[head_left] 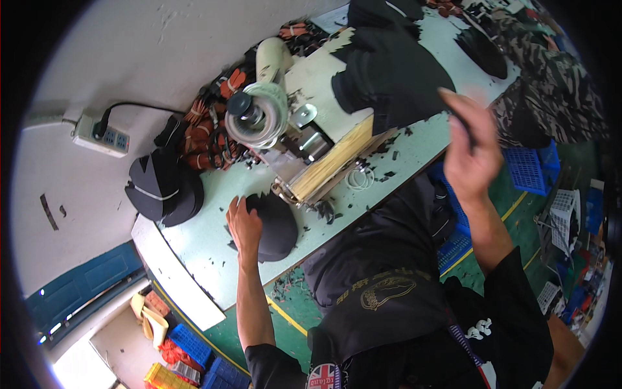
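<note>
My left hand (246, 230) rests on the left part of a stack of black cut pieces (278, 230) with jagged edges, near the front of the pale green table (201, 259). Its fingers are stretched out over the pieces. Raised off the table's front edge at the right is my right hand (476, 152). Motion smears its fingers, and a dark patch shows between thumb and fingers; I cannot make out whether it is a held piece. Beyond it lies a larger pile of flat black pieces (408, 78). A machine (259, 117) with a round clear cover stands between the hands.
Yellowish layered strips (334, 159) edge the machine's front. Black scraps (324, 211) and a white ring coil (359, 176) lie beside it. Another banded black stack (162, 188) sits at the left. Orange and black bundles (204, 129) line the wall. Blue crates (531, 165) stand on the floor.
</note>
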`<state>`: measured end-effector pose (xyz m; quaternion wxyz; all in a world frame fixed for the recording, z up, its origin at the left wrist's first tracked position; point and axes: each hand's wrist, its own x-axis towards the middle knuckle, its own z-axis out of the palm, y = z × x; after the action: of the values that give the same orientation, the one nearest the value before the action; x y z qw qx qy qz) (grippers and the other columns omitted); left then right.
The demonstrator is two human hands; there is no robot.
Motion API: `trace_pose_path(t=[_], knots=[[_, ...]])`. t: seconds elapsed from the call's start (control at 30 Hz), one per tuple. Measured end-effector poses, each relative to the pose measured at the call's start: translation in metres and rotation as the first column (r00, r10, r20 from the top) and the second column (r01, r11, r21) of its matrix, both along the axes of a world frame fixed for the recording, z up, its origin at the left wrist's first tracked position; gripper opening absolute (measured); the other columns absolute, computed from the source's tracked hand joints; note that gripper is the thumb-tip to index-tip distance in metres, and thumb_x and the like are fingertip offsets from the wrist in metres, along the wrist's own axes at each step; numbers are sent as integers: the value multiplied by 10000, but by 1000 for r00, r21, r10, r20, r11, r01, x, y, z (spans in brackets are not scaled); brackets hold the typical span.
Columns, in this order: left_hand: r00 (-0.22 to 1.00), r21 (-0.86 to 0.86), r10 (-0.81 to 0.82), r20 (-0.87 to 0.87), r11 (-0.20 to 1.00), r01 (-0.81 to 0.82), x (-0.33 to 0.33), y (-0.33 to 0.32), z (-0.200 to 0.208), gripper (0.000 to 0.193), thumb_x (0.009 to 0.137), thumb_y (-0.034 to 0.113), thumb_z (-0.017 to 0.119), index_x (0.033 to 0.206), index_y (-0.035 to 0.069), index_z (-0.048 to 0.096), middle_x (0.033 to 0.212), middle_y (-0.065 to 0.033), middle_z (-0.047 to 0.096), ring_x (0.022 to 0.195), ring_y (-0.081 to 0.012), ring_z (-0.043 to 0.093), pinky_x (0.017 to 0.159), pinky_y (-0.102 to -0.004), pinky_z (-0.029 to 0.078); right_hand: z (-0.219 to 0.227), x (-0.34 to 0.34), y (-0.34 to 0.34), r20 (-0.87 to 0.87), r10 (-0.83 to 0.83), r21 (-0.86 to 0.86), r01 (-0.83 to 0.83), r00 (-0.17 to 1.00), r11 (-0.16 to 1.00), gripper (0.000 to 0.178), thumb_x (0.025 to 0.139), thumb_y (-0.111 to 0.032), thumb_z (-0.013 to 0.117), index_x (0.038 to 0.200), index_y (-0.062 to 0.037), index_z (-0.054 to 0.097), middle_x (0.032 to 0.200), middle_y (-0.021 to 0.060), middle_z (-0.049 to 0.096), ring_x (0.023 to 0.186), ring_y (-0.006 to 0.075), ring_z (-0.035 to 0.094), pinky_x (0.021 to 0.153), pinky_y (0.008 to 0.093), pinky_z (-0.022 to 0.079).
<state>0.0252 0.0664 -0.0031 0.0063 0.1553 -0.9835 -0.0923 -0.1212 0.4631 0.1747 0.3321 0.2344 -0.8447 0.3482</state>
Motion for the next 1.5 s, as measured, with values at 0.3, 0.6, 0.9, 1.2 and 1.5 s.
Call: trace_pose_path(t=[0.3,0.6,0.9,1.2,1.5], knots=[[971,619,17,238,768,-165,12,-9,51,212,826,40,693,1035,9,687,943,-87,718,901,-211,667,826,-317,508,-64,60,-43,426,432,-149,-410,795,900,301,727,53,577,938,-98,729,1173,90,653,1140,347,569,1003,453,444],[999,883,38,9,469,-26,-53,86,106,213,913,132,661,1071,-2,711,859,-37,716,806,-93,621,764,-250,493,-75,61,-74,746,657,-607,-299,103,736,327,891,-74,625,1216,-40,635,1211,103,647,1098,182,605,948,310,458],[918,711,392,63,627,-317,-76,115,105,244,845,230,722,926,0,722,785,-99,727,702,-145,672,700,-285,516,-77,9,-89,825,336,-180,-351,454,919,265,859,-36,583,1103,-5,682,1060,169,708,986,261,686,859,362,516],[955,835,295,-28,533,-140,-93,121,99,155,900,138,659,944,-11,659,795,-100,717,711,-142,679,665,-280,529,-67,74,-69,820,522,-567,196,235,800,411,908,-4,574,1318,2,542,1328,94,564,1160,158,566,1022,285,410],[973,482,217,-77,862,-154,-29,13,23,314,869,70,637,1175,-2,631,1097,-136,684,1010,-290,657,920,-388,502,-10,23,-12,-41,226,-482,-217,973,849,616,945,60,494,1498,48,224,1184,158,654,1062,209,633,956,335,481]])
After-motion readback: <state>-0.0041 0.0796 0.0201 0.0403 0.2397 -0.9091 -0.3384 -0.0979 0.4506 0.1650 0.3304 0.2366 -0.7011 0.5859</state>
